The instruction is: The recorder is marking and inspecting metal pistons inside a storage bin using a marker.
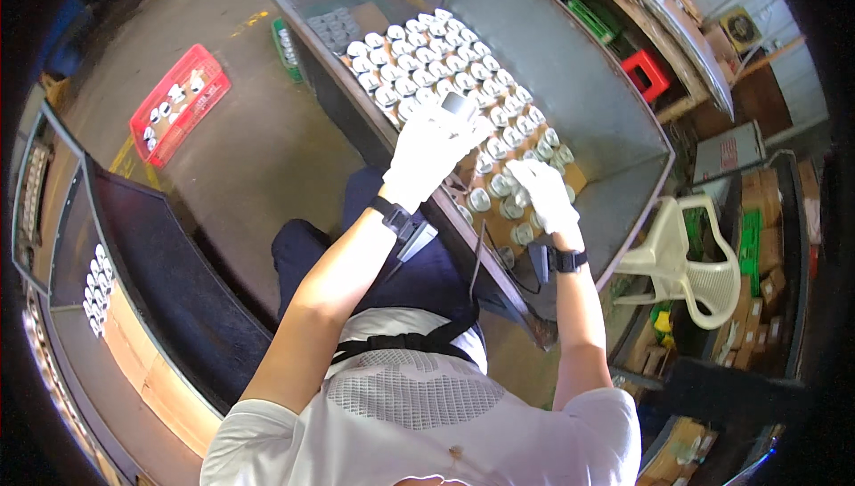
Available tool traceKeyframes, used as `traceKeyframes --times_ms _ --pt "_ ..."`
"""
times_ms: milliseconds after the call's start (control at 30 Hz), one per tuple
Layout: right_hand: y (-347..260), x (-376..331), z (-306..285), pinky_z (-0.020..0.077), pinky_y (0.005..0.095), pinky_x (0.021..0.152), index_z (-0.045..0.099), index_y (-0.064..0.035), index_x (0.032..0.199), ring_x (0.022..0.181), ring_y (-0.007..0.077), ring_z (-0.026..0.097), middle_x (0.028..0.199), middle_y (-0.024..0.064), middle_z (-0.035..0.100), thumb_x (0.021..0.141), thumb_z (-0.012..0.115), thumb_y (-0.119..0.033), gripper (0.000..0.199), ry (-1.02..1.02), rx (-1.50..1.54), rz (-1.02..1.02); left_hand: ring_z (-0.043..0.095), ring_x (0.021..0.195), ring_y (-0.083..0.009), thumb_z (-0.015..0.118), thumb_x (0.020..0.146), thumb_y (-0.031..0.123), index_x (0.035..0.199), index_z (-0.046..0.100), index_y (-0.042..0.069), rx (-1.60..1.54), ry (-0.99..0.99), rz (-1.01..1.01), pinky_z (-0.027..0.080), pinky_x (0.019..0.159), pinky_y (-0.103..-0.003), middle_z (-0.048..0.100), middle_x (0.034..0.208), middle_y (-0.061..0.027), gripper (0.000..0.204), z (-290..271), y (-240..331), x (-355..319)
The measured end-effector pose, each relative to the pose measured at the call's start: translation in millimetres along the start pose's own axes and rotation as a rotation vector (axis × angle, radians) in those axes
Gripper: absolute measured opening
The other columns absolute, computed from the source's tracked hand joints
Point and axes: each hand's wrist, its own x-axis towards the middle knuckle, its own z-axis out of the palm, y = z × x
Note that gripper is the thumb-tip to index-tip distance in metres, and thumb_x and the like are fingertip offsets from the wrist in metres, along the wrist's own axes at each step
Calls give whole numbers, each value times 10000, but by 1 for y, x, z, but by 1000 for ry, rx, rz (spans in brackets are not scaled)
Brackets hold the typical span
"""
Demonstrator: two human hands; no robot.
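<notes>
While both gloved hands work over it, the grey metal bin holds rows of silver cans on a brown cardboard sheet. Right of the bin stands a white plastic chair; well left of it, on the floor, lies a red crate. Left hand is closed around one can, lifted above the rows. Right hand rests fingers-down on cans at the bin's near end; grip cannot be told.

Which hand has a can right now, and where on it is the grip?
The gloved left hand holds one silver can by its lower body, top end clear of the fingers. The right hand rests among the cans on the tray; no hold is visible.
</notes>
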Motion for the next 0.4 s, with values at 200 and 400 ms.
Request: traceKeyframes --times_ms 200,400 --pt "-37 2 -11 459 314 681 707 -34 1057 745 170 574 870 59 660 956 531 -173 246 45 196 45 539 1198 -233 597 840 143 1252 630 258 366 -83 44 382 1096 -477 620 1223 0 429 -51 -104 -20" --pt "-72 16 -3 432 285 593 697 -26 1026 658 106 527 809 23 639 963 588 -213 226 -39 338 180 570 1108 -261 631 790 120 1230 637 264 407 -69 -144 436 1053 -485 632 1149 9 463 -113 -184 -67"
